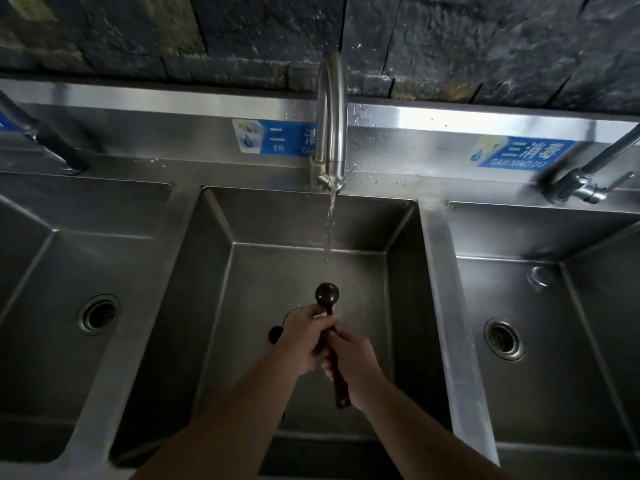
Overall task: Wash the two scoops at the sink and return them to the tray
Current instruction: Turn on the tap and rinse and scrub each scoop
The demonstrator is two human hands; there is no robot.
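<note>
Scoop (327, 293) is up over the middle basin (304, 271), round bowl pointing far, right at the bottom of the water stream (329, 230) from the tap (331, 126). Both hands are wrapped around its dark handle — left hand (304, 336) closed on the upper part just below the bowl, right hand (353, 362) closed lower down, with the handle's end sticking out near the right wrist. The two hands are touching each other. A second dark round thing (276, 335) peeks out just left of the left hand; could be the other scoop, but most of it is hidden so I can't say for sure.

Further out it's a three-basin steel sink — left basin drain (98, 314) and right basin drain (503, 339) both in view, the middle one's hidden behind the hands. Blue labels (519, 154) are stuck on the steel back panel, another tap (585, 181) sits far right, and a dark stone wall (450, 39) is behind it all.
</note>
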